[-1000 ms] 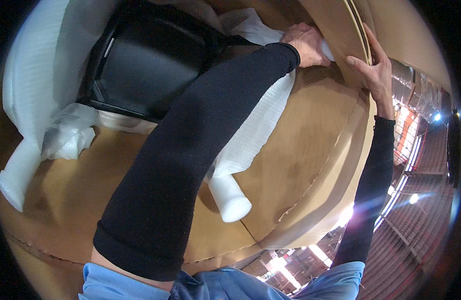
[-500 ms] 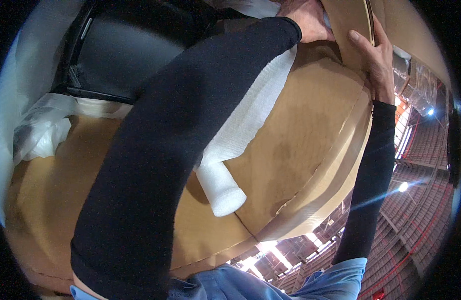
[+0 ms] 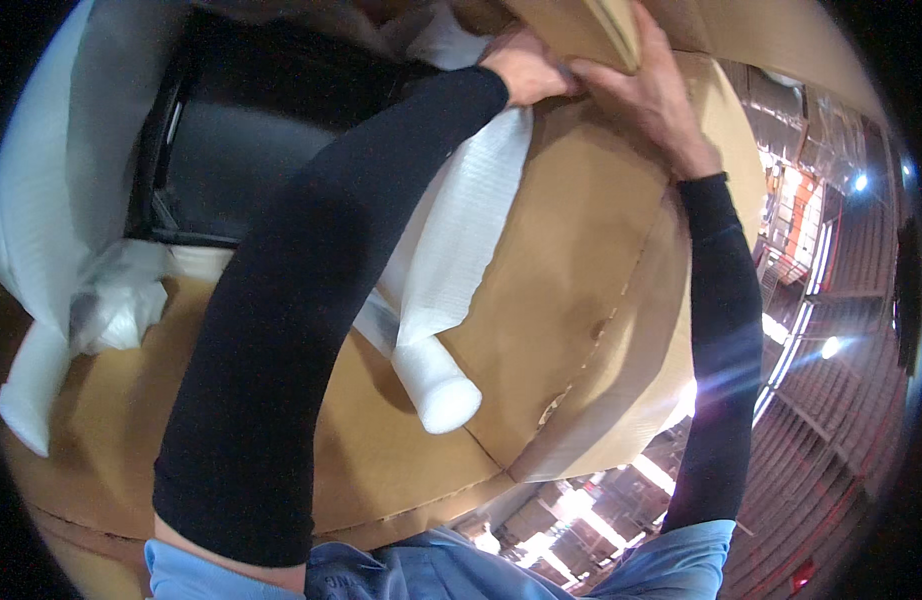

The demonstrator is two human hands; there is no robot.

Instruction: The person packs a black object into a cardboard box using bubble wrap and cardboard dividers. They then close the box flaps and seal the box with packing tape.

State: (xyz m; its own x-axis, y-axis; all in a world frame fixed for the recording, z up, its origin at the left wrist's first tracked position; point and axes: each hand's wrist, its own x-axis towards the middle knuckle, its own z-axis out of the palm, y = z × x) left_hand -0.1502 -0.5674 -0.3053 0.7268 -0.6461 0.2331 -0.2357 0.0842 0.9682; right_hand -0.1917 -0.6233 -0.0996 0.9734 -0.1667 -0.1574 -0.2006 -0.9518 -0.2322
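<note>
A brown cardboard piece stands up at the top, its narrow edge toward me. My right hand is closed on it, thumb on the near face and fingers round the far edge. Close beside it, my left hand has its fingers curled in against the lower part of that piece; what they hold is hidden. Under my left forearm hangs a white foam sheet. Below the sheet a white foam roll lies on the cardboard. A large black panel-like thing sits to the left, partly covered by my sleeve.
The large cardboard box surrounds these things, its bent side wall running along the right. Translucent wrapping drapes down the left, with a crumpled bit and another white foam roll. Beyond the box, a warehouse roof with lights shows.
Both hands and the cardboard piece have shifted left in the view. My right hand now grips lower, beside my left. The foam roll at far left has come into sight.
</note>
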